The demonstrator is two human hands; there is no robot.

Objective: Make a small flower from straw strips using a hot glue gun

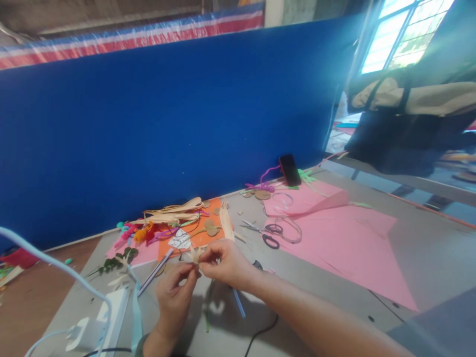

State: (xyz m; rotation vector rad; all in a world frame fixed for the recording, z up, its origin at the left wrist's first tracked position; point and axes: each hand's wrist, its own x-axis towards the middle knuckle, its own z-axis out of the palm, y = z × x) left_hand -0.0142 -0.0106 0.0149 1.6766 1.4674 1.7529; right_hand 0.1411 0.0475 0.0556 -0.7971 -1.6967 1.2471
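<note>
Low over the flat grey tabletop, the left hand and the right hand are meeting, with their fingertips very close together. Both hands are pinching a small, pale cream, papery piece between thumb and fingers. It is sticking up in little points just above the fingertips. Behind it, a flat orange sheet is lying on the tabletop, and a bundle of long, tan, dry-looking strips is resting along its back left part. Bright, fuzzy coloured bits are sitting in a heap left of the bundle. To the right of the hands, silver scissors with black handles are lying near big pink sheets. One dark phone with a red edge is resting near the tall blue board. Off to the left, a white plastic power strip is lying near the left hand.
</note>
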